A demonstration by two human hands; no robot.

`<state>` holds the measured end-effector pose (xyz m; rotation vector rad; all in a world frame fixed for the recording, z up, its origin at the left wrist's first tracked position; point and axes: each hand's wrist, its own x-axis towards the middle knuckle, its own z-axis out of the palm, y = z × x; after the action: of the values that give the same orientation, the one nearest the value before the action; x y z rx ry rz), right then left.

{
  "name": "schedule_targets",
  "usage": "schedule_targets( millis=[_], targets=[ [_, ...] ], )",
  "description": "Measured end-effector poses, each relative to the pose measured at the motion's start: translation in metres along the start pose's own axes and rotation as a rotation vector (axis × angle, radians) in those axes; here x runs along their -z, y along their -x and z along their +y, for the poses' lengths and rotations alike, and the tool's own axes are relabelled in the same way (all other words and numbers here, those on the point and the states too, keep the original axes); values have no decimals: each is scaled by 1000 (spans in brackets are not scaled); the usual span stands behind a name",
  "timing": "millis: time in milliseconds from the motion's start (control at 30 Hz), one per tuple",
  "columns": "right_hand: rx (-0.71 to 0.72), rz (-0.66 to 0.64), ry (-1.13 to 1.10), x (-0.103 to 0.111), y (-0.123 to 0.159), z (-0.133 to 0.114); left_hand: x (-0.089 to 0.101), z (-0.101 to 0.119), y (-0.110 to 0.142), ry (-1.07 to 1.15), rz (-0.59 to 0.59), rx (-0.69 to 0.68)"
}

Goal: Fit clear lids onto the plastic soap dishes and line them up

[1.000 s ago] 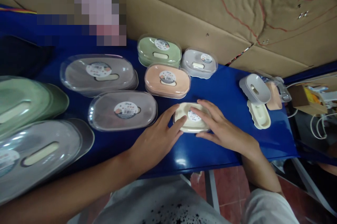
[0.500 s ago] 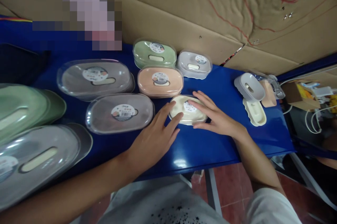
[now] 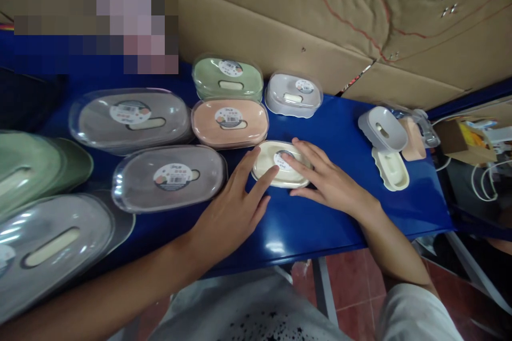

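A small cream oval box (image 3: 264, 155) with a clear lid and a round label lies on the blue table between my hands. My left hand (image 3: 234, 199) is open, its outstretched fingers touching the box's left end and top. From the other side, my right hand (image 3: 334, 181) spans the box's right end with fingers spread, one fingertip over the label and the thumb along the near edge. A peach box (image 3: 208, 117) with a clear lid sits just behind to the left. Nearer my left forearm is a lidded grey box (image 3: 140, 178).
A green box (image 3: 208, 77) and a small grey box (image 3: 280, 98) stand by the cardboard wall (image 3: 240, 26). More lidded boxes crowd the left. Toward the right end lie an uncovered grey box (image 3: 388, 125), a cream piece (image 3: 394, 170) and a peach piece (image 3: 415, 141).
The view has shifted slightly, so the left-hand boxes appear further left. My hands stay on the cream box, with the right fingertip now further over its label.
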<state>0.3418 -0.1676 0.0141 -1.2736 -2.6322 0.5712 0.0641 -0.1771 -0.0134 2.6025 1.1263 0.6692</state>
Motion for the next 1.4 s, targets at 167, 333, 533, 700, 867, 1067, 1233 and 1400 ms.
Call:
schedule_targets(
  millis=[167,333,533,700,867,1067,1233,1400],
  targets=[
    [-42,63,-157,16,3,14,3,3,2,-19,42,-61],
    [-90,-13,-132,20,7,9,1,3,4,-32,29,-118],
    [-92,60,-172,23,10,10,3,4,4,-44,124,-126],
    [-218,165,-170,38,18,49,-3,4,3,-120,-25,-202],
    [-350,280,29,58,39,64,-5,2,3,-83,-7,-207],
    [-802,387,515,76,77,91,-4,1,3,-57,26,-219],
    [-760,468,597,76,71,60,-3,2,5,-42,70,-168],
    [-142,374,448,48,39,-29,-3,4,6,-12,137,-115]
  ],
)
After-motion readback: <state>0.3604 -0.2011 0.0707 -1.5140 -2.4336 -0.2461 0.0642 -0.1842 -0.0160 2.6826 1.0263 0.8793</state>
